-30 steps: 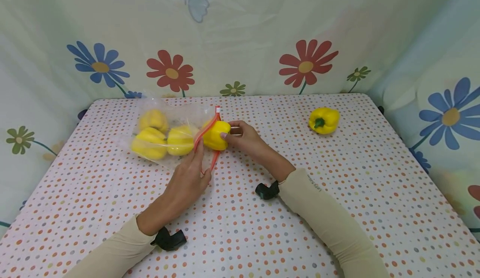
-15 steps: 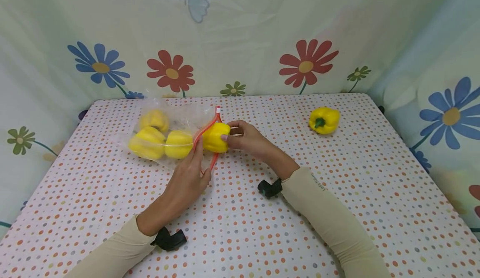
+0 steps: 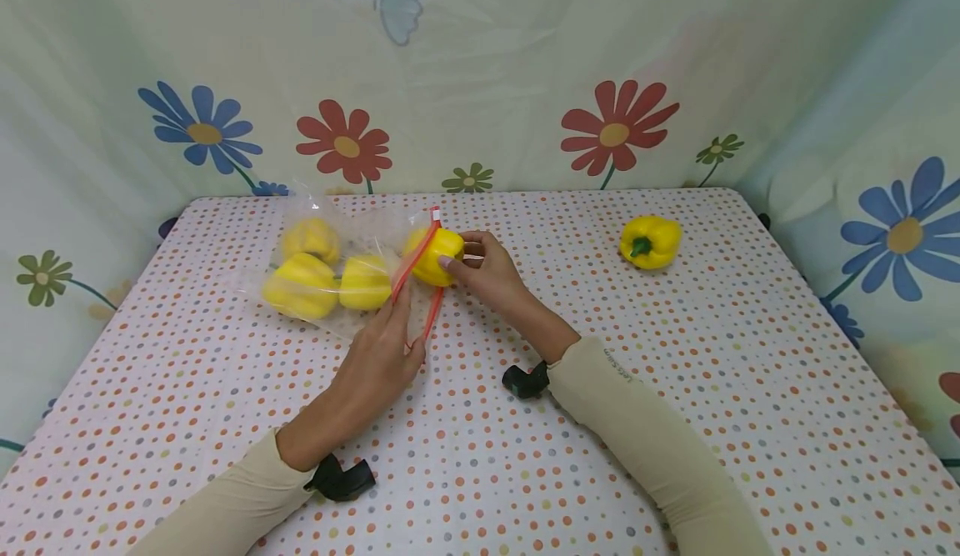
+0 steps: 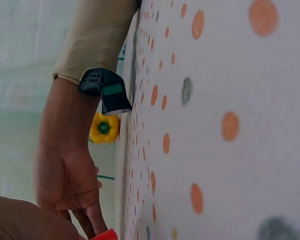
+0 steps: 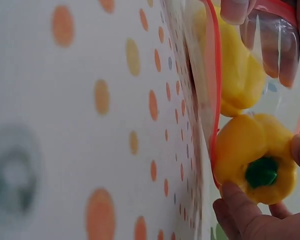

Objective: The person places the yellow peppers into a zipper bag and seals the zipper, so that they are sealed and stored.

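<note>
A clear zip bag [image 3: 360,224] with a red-edged mouth lies at the left of the table, several yellow bell peppers [image 3: 300,285] inside. At its near edge my left hand [image 3: 378,360] pinches the rim; in the right wrist view some of its fingers show through the film. My right hand [image 3: 495,277] holds another yellow bell pepper [image 5: 245,140] between thumb and fingers, partly within the bag's mouth. That pepper's green stem [image 5: 261,172] faces back toward the right wrist. One more yellow bell pepper [image 3: 652,242] rests apart at the far right.
The table [image 3: 600,473] has a white cloth with coloured dots. Behind it hangs a flowered curtain [image 3: 495,64], close to the table's back edge. Black wrist devices [image 3: 341,479] are strapped at both cuffs.
My right hand and the pepper in it have shifted slightly away, toward the table's back. Peppers inside the bag have moved a little. My left hand stays nearly still at the rim.
</note>
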`<state>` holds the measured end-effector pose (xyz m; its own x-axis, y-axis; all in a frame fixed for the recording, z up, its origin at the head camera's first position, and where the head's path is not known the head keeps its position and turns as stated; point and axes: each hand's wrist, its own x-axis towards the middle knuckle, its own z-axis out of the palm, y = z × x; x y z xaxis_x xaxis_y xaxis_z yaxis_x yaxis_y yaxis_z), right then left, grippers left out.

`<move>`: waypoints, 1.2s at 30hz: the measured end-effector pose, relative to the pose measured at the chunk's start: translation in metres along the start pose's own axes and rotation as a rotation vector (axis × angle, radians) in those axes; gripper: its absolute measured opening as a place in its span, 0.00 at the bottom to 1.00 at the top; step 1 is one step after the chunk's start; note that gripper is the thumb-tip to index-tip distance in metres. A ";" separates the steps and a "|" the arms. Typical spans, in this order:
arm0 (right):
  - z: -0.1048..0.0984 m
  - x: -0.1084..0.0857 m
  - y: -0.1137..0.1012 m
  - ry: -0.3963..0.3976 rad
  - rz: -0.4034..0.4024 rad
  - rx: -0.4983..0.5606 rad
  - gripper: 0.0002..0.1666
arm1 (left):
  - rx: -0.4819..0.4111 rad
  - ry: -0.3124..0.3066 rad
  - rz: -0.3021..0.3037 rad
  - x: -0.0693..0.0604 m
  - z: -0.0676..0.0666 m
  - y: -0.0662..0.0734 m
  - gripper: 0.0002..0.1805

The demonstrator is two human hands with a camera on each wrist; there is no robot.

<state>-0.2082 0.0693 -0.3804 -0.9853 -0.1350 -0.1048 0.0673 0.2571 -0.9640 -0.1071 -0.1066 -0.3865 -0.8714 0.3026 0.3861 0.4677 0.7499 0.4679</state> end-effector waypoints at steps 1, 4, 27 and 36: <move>0.001 0.000 0.001 -0.001 -0.004 0.003 0.35 | 0.000 0.000 0.001 0.000 0.000 0.000 0.45; 0.002 0.001 0.001 -0.015 -0.017 0.034 0.35 | -0.003 -0.005 0.002 0.000 0.000 0.000 0.46; 0.015 0.007 -0.002 -0.009 0.024 0.136 0.27 | 0.057 0.007 0.040 -0.001 0.006 -0.003 0.45; 0.018 0.007 0.003 -0.070 -0.016 0.032 0.29 | 0.059 0.013 0.051 -0.002 0.007 -0.005 0.45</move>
<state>-0.2124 0.0517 -0.3885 -0.9729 -0.2059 -0.1049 0.0575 0.2242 -0.9728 -0.1088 -0.1071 -0.3954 -0.8446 0.3337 0.4187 0.5013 0.7674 0.3996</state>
